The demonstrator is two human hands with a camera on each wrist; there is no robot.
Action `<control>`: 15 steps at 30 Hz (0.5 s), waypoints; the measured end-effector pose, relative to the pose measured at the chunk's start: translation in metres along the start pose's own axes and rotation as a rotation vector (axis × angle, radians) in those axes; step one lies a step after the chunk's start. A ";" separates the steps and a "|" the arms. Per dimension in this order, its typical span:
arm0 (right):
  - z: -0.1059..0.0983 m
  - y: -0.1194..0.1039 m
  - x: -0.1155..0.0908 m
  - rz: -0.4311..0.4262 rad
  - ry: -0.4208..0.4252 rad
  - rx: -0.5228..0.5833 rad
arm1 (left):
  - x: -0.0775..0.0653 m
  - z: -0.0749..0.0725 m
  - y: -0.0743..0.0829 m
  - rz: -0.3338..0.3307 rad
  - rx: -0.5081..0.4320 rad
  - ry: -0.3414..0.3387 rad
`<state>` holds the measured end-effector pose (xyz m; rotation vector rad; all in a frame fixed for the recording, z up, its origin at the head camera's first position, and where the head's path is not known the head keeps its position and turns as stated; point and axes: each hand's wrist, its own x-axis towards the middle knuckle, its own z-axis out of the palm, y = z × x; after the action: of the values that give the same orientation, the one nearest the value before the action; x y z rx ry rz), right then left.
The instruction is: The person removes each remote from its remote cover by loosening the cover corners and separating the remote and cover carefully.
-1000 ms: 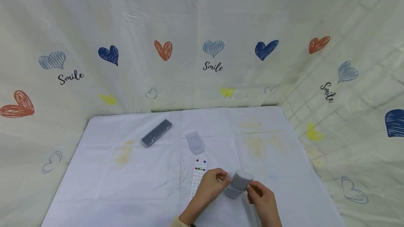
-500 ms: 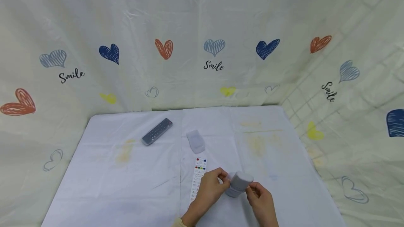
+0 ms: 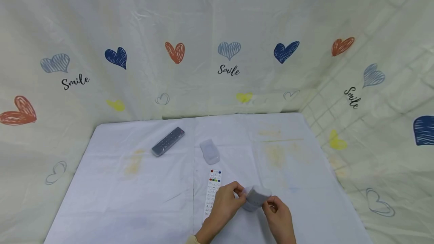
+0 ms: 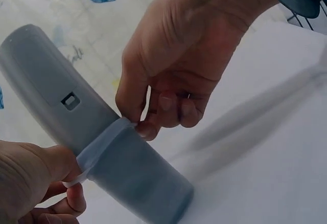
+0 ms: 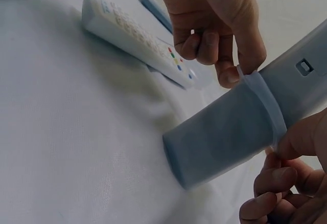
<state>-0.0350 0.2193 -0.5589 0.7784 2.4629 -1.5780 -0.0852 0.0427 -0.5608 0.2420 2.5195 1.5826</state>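
A grey remote control [image 4: 56, 86] stands tilted on end, its lower part inside a translucent silicone sleeve [image 4: 140, 175]. My left hand [image 3: 225, 203] pinches the sleeve's rim on one side between thumb and finger. On the opposite side, my right hand [image 3: 280, 217] pinches the same rim. The right wrist view shows the rim [image 5: 268, 104] as a pale band around the remote, below a small square opening in the remote's back. The sleeve's bottom end is close over the white tabletop.
A white remote [image 3: 212, 191] with coloured buttons lies beside my left hand, partly behind it. Farther back are an empty-looking translucent sleeve [image 3: 210, 151] and a dark grey remote [image 3: 168, 141]. A heart-patterned curtain [image 3: 200, 82] borders the table's back and right sides.
The remote's upper end sits slightly lower. My right hand has shifted a little to the left. Both hands keep their pinch on the sleeve's rim.
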 end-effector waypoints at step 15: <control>0.003 0.007 0.001 -0.025 0.023 -0.131 | 0.001 0.006 -0.011 0.002 -0.007 -0.006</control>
<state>-0.0331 0.2190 -0.5667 0.7524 2.5714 -1.4055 -0.0855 0.0437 -0.5737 0.2489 2.5096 1.5885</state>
